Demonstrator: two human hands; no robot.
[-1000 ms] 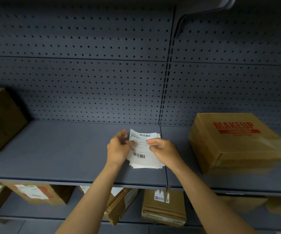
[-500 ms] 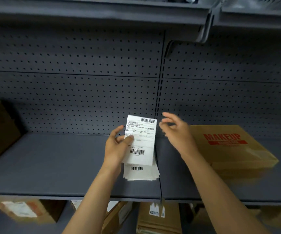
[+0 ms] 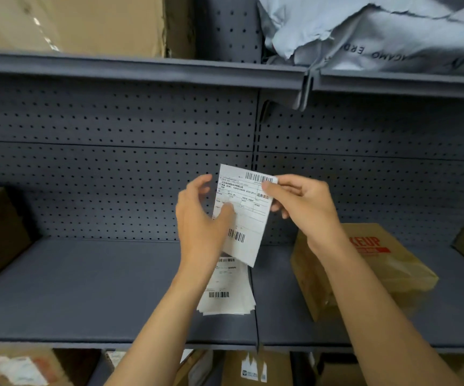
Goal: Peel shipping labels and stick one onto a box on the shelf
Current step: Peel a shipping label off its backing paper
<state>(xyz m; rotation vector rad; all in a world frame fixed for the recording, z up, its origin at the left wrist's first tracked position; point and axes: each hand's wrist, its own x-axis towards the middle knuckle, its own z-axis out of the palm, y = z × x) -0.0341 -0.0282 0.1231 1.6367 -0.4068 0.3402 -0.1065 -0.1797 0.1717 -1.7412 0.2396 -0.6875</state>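
Grey shelf (image 3: 86, 288), stack (image 3: 226, 299) lying at 6 o'clock. Right hand (image 3: 306, 207) now back, pinching label (image 3: 246, 213) corner; left hand (image 3: 200, 221) pinching its edge. Peeling starting; box (image 3: 364, 271) waiting at 3 o'clock.

Bare shelf (image 3: 86, 288) left — box (image 3: 378, 277) right, label stack (image 3: 225, 296) between

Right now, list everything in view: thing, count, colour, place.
held label: 1, white, raised between both hands
label stack: 1, white, middle shelf, below the held label
MAKEUP box: 1, brown with red print, middle shelf, right
other boxes: several, brown, on the top shelf, at both edges of the middle shelf and on the lower shelf
torn bag: 1, pale grey, top shelf, right
shelving: grey, pegboard back
left hand: 1, pinching the label's left edge
right hand: 1, pinching its top right corner
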